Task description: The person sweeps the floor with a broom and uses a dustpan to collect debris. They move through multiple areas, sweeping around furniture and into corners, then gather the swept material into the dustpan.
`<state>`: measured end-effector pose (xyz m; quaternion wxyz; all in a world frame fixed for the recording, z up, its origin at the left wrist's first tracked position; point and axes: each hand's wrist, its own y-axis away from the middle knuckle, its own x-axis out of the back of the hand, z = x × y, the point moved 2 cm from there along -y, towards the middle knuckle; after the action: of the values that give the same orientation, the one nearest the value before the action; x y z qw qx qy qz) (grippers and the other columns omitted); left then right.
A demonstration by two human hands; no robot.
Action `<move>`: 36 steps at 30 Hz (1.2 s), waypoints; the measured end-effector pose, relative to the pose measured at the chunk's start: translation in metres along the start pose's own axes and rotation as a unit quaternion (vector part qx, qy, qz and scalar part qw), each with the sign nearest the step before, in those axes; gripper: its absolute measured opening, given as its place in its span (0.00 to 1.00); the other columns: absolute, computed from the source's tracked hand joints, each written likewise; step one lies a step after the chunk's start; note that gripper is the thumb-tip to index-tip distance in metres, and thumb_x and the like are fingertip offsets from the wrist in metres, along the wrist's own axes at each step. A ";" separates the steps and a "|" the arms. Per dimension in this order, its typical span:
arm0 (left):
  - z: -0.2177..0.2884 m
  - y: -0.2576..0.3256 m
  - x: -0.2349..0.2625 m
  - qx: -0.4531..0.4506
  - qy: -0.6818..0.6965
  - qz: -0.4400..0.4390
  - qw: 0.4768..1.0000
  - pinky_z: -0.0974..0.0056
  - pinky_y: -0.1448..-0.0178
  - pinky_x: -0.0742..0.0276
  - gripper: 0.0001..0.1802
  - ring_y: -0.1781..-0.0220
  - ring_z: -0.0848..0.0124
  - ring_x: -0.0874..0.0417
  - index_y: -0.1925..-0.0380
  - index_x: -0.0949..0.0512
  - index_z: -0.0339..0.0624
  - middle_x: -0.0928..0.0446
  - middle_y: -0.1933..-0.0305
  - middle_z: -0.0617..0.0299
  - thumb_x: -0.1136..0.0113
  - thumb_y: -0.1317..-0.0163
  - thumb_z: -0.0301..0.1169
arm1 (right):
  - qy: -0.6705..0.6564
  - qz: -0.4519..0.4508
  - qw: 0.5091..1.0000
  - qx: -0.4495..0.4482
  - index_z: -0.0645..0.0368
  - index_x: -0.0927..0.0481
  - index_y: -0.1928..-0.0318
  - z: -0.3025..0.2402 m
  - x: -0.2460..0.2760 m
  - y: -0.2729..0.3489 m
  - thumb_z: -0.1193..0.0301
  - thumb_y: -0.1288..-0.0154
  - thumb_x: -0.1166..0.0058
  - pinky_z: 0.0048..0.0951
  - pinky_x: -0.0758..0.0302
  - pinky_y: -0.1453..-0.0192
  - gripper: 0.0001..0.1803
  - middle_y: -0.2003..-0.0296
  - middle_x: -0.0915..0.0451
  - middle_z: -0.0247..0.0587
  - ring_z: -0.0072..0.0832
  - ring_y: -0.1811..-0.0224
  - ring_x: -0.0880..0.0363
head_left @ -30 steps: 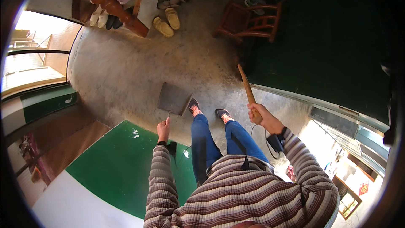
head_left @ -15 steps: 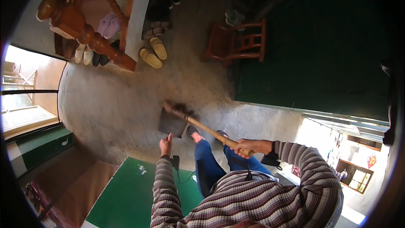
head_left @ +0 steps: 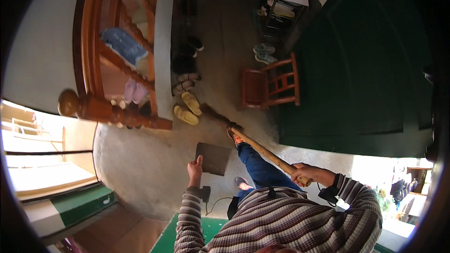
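Holding one broom [head_left: 269,154], one dustpan [head_left: 214,159]: two hands [head_left: 194,170], two yellow slippers [head_left: 186,115] beyond.

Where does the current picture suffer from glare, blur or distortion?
Head view: the window at left is nearly blown out; head view: the broom head looks smeared, probably by motion; head view: the dark green wall sits in deep shadow; head view: fisheye curvature bends the window's edges, corners fading to black.

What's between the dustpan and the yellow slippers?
In the head view, bare floor between dustpan and yellow slippers; the broom head is off to the right.
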<state>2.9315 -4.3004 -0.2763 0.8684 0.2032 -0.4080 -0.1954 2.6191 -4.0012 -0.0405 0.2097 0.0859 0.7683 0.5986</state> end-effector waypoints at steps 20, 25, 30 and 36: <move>0.408 -0.360 0.024 -0.178 0.082 -0.063 0.979 0.57 0.76 0.42 0.32 0.82 0.73 0.39 0.87 0.30 0.30 0.39 0.89 0.56 0.45 0.41 0.51 | -0.239 -0.018 0.953 0.187 0.58 0.30 0.61 -0.406 0.104 -0.086 0.71 0.42 0.49 0.20 0.32 0.84 0.09 0.80 0.26 0.33 0.19 0.85 0.28; 0.505 -0.465 0.007 -0.220 0.050 -0.092 0.970 0.52 0.75 0.43 0.33 0.84 0.66 0.36 0.88 0.29 0.33 0.39 0.89 0.52 0.46 0.41 0.54 | -0.257 0.054 0.946 0.191 0.56 0.28 0.71 -0.500 0.121 -0.096 0.68 0.41 0.48 0.23 0.30 0.83 0.06 0.80 0.25 0.34 0.21 0.84 0.27; 0.609 -0.551 -0.008 -0.283 0.011 -0.101 0.954 0.51 0.75 0.52 0.35 0.84 0.66 0.47 0.90 0.39 0.36 0.48 0.88 0.55 0.48 0.40 0.56 | -0.302 0.052 0.930 0.202 0.55 0.27 0.67 -0.586 0.142 -0.090 0.66 0.44 0.46 0.21 0.32 0.80 0.08 0.78 0.27 0.31 0.19 0.81 0.30; 0.717 -0.654 -0.042 -0.287 -0.001 -0.135 0.948 0.52 0.75 0.50 0.33 0.85 0.64 0.45 0.90 0.40 0.37 0.47 0.89 0.55 0.49 0.39 0.54 | -0.316 0.055 0.933 0.165 0.49 0.29 0.66 -0.675 0.202 -0.115 0.64 0.47 0.45 0.21 0.36 0.84 0.10 0.79 0.30 0.28 0.20 0.83 0.31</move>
<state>2.2281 -4.9679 -0.2189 0.8550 -0.0018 -0.3038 -0.4203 2.1645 -4.5515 -0.0633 0.3915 0.3458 0.7443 0.4162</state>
